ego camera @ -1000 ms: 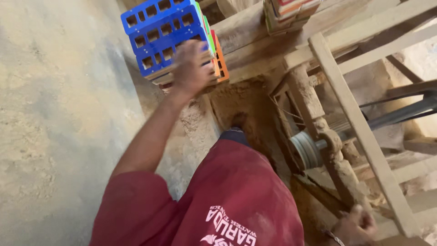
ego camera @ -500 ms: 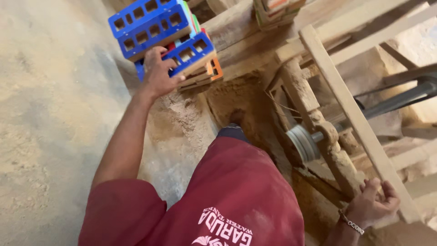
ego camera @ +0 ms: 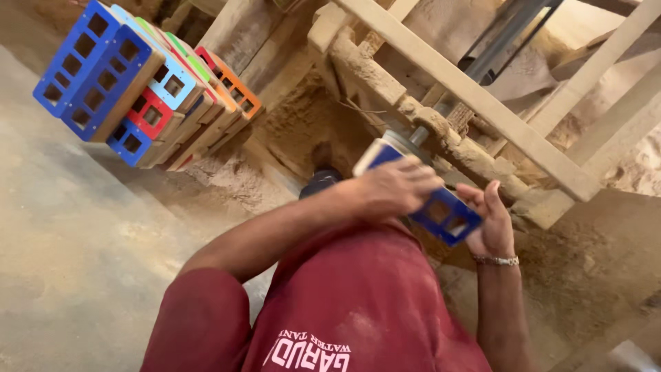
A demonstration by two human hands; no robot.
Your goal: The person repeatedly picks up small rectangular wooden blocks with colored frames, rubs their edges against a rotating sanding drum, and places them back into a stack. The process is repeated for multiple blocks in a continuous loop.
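In front of the wooden frame (ego camera: 482, 103), both hands clamp 1 blue block (ego camera: 441, 213): left hand (ego camera: 392, 189) on top, right hand (ego camera: 492, 224) at its end. Coloured blocks (ego camera: 144, 89) stacked well apart.

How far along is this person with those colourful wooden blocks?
A leaning stack of painted wooden blocks with square holes, in blue, red, green and orange, sits on the dusty floor; how many are finished cannot be told. One blue wooden block with square holes is in hand: the left hand lies over it and the right hand supports its end, beside the dusty wooden frame.
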